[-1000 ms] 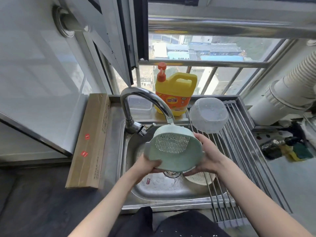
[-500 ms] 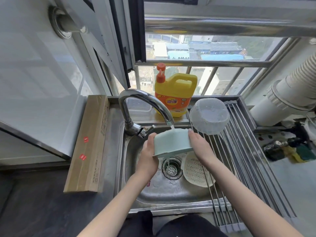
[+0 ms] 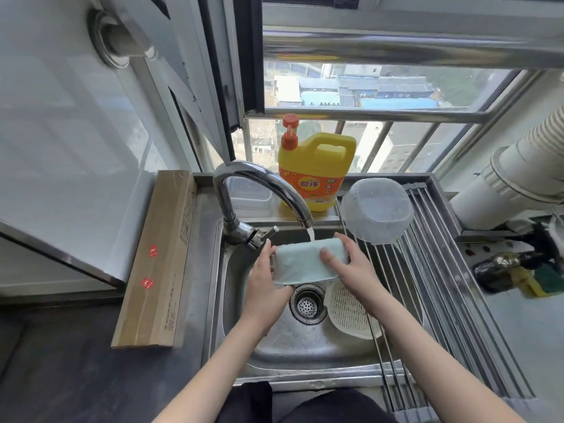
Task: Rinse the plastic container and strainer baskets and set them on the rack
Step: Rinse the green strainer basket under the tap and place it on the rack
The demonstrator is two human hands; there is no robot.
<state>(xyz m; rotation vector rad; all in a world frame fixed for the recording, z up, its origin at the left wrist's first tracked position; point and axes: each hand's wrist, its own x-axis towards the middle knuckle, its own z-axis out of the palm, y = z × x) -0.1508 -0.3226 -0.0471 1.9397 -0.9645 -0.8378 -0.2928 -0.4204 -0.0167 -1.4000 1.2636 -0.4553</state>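
A pale green strainer basket [image 3: 300,264] is held on its side under the running tap [image 3: 262,190], over the sink [image 3: 241,340]. My left hand [image 3: 265,285] grips its left and lower edge. My right hand [image 3: 351,267] holds its right end, thumb on the outer wall. A cream strainer basket [image 3: 348,312] lies in the sink's right side, partly under the rack's rods. A clear plastic container [image 3: 377,210] sits upside down at the far end of the roll-up steel rack [image 3: 442,288].
A yellow dish soap jug [image 3: 317,170] and a small clear box [image 3: 248,193] stand on the ledge behind the sink. A long cardboard box [image 3: 158,261] lies left of the sink. A dark bottle and sponges [image 3: 515,271] lie right of the rack.
The green basket was turned from facing me with its mesh visible to lying on its side, and lowered under the water stream. Both hands shifted their grip with it.
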